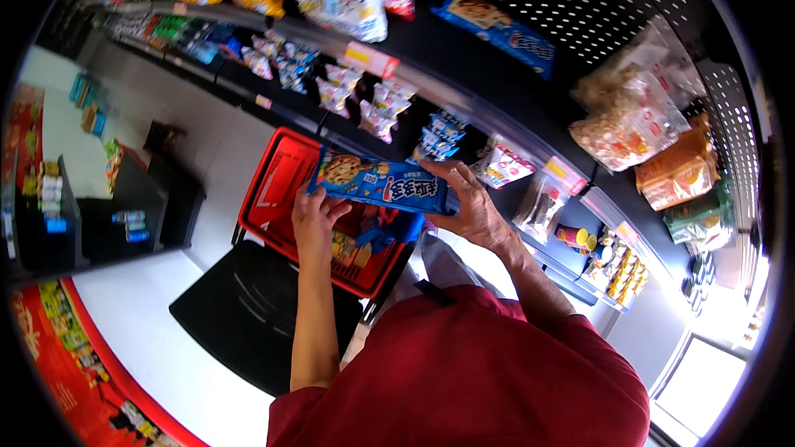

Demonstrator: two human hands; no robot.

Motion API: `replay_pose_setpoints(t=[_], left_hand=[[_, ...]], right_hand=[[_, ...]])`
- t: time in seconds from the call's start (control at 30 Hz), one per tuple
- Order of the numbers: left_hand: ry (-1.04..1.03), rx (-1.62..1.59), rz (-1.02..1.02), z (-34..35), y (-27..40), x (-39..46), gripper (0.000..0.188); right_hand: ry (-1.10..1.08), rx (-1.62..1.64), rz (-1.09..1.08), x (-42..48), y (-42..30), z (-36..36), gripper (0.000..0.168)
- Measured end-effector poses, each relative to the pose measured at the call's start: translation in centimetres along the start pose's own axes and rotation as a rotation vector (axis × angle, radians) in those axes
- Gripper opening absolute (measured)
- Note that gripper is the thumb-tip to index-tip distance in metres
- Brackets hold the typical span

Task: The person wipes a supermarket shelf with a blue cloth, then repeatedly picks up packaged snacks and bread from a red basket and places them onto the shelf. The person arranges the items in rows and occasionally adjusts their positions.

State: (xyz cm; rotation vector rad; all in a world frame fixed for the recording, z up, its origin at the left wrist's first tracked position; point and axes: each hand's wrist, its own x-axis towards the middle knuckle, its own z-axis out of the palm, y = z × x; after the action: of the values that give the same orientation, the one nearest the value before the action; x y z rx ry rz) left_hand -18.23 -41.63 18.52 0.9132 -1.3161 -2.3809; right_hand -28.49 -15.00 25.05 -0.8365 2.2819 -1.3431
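A blue packet of chocolate chip cookies (380,181) is held level between my two hands, in front of the shelves. My left hand (313,214) grips its left end from below, thumb and fingers at the lower edge. At the other end, my right hand (469,205) spans the packet's short side. Below the packet sits a red plastic shopping basket (264,198). Several packaged goods (348,251) lie in the basket, partly covered by the packet and my left hand.
A similar blue cookie packet (497,31) lies on the upper black shelf, beside clear bags of snacks (633,112). Small snack bags (385,105) stand on the shelf below. A black stool-like seat (248,304) is left of me. Price-tag strips (372,59) line the shelf edge.
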Motion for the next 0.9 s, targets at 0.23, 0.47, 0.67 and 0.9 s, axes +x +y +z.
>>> replay_pose_setpoints(t=[0.23,0.47,0.67,0.9], left_hand=[[-0.218,0.069,0.227,11.1,4.9,0.7,0.041],[-0.414,0.244,0.377,22.0,7.4,7.6,0.041],[-0.447,0.313,0.374,29.0,7.2,14.1,0.042],[-0.437,0.481,0.379,31.3,5.3,17.5,0.043]], right_hand=[[0.358,-0.116,-0.051,0.1,-0.7,-8.2,0.075],[0.703,-0.238,-0.154,3.3,-0.1,-14.3,0.063],[0.846,-0.227,-0.133,7.0,3.0,-16.8,0.058],[0.884,-0.227,-0.11,9.2,7.0,-18.0,0.056]])
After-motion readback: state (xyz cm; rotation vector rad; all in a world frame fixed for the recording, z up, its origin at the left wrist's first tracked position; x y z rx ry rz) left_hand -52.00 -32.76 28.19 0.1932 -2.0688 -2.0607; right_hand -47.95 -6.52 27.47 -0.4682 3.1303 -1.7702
